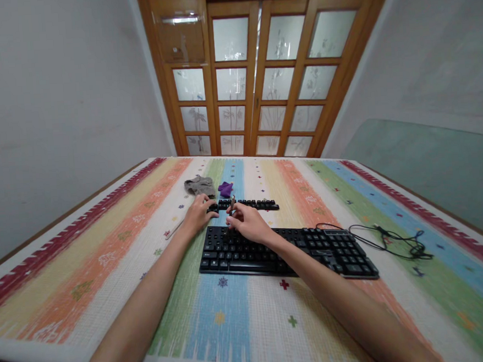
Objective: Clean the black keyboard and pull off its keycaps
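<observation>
A black keyboard (247,266) lies on the table in front of me, its upper left part showing fewer keycaps. My right hand (246,222) is over that upper left part, closed around a slim, dark, pen-like tool (232,203) held upright. The tool's lower tip is hard to make out against the keys. Behind the keyboard, loose black keycaps (263,205) stand in rows. My left hand (200,212) rests at the left end of these rows, thumb and forefinger apart, touching or nearly touching the keycaps there.
A crumpled grey cloth (200,185) and a small purple cloth (225,190) lie beyond the keycaps. By my left forearm is a thin pale stick (174,230). The keyboard's black cable (411,249) is coiled at the right. A striped tablecloth (106,256) covers the table.
</observation>
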Available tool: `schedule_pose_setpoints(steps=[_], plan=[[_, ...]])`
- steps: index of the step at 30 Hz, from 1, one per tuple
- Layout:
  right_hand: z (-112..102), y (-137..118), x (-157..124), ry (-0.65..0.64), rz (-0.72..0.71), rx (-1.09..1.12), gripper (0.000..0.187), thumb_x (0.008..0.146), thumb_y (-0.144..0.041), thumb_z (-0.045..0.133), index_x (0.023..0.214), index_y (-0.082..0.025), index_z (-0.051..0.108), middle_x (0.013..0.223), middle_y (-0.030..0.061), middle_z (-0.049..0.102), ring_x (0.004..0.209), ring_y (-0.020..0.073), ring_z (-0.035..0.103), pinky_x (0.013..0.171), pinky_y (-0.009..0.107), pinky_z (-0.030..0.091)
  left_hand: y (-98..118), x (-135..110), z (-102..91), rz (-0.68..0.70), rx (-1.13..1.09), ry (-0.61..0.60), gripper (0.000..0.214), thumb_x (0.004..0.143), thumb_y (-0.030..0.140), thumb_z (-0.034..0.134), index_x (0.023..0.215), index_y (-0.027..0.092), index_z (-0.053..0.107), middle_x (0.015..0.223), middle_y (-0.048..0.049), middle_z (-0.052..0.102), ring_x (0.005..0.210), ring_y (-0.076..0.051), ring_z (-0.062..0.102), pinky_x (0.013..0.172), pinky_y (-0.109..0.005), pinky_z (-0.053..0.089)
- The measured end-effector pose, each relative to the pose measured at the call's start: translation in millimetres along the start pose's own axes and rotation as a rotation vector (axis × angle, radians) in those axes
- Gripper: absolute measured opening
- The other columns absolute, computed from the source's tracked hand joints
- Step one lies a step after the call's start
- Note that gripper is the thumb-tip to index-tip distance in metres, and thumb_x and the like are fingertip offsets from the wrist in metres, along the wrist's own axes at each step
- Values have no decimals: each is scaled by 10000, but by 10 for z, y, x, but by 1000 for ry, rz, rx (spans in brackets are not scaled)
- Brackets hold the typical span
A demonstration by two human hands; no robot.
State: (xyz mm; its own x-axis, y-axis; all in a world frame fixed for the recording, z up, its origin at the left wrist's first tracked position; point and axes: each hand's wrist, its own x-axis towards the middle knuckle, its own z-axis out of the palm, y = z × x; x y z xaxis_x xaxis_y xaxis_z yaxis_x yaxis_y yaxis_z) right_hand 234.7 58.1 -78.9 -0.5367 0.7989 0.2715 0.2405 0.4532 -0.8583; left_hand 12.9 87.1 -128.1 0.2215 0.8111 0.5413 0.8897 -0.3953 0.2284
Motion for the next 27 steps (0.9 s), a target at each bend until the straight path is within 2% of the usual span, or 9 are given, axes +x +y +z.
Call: schedule_pose_setpoints(steps=[7, 20, 24, 27], plan=[[-51, -45, -66, 28, -52, -61, 120, 836, -165, 580, 954, -185, 570, 686, -4, 671, 675, 163, 658, 677, 283, 484, -35, -79, -92, -39, 0, 17, 424, 733, 333, 775, 1106, 174, 649, 981, -68, 532, 999, -266, 524, 901, -405, 462], [-143, -33, -129, 46, -37, -48, 127, 830, -180, 589, 956, -185, 573, 674, -14, 660, 656, 156, 652, 664, 277, 478, -105, -82, -87, -56, -19, 50, 411, 717, 340, 782, 1078, 202, 644, 986, -57, 554, 1000, -257, 542, 902, -389, 470], [-161, -25, -127, 63, -76, -49, 158, 832, -189, 589, 989, -179, 581, 721, 4, 669, 679, 156, 648, 669, 278, 479, -8, -46, -186, -70, -130, 72, 354, 743, 402, 749, 1016, 189, 676, 939, -51, 585, 922, -228, 567, 855, -368, 482], [-167, -3, -118, 98, -118, -51, 177, 838, -218, 587, 1011, -180, 584, 760, 14, 673, 703, 157, 641, 676, 281, 482, 183, 2, -308, -109, -331, 34, 343, 859, 491, 592, 970, 181, 689, 848, -41, 632, 749, -174, 581, 743, -320, 494]])
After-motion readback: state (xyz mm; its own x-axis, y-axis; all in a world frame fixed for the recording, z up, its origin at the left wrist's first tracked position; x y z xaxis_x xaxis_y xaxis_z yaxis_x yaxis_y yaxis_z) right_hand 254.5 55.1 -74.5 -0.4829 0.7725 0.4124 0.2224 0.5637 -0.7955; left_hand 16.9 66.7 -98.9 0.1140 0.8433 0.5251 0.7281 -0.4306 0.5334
